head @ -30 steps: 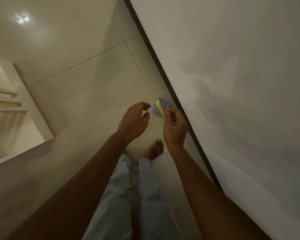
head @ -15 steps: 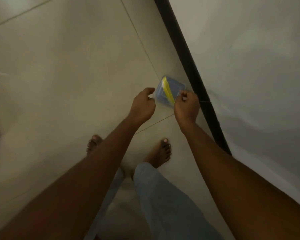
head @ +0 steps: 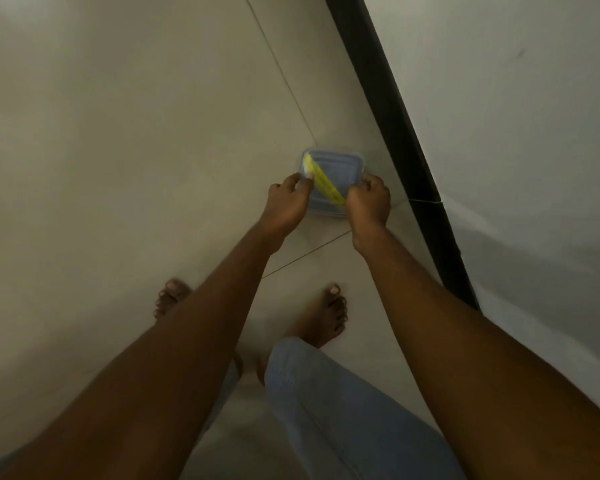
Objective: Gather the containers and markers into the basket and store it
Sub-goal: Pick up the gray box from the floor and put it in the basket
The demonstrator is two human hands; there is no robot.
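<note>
Looking down through the head camera, I record both hands on one container [head: 338, 171]. It is a small, square, bluish box with rounded corners and its lid on, crossed diagonally by a yellow band [head: 324, 183]. The print on the band is too small to read.

The left hand [head: 286, 206] grasps the container's left edge. One digit tip, nail showing, lies on the lid by the band's upper end. The other fingers curl under, out of sight. The right hand [head: 368, 202] grasps the near right corner. Its knuckles cover that corner and the band's lower end, and its fingertips are hidden. The container's near edge is partly masked between the two hands.

Contents: I cannot tell, as the lid is cloudy and the light is dim.

Position: the container is over the floor [head: 136, 168], near the black skirting [head: 388, 109] at the foot of the wall [head: 499, 133]. From this angle I cannot tell whether it rests on the tile or is held clear of it.

Below the forearms, the right foot [head: 326, 313] shows except for its heel, which is covered by a pale trouser leg [head: 326, 410]. The left foot [head: 170, 296] is mostly behind the left forearm, with only the toes visible. Both arms are cut off by the frame's lower edge.
</note>
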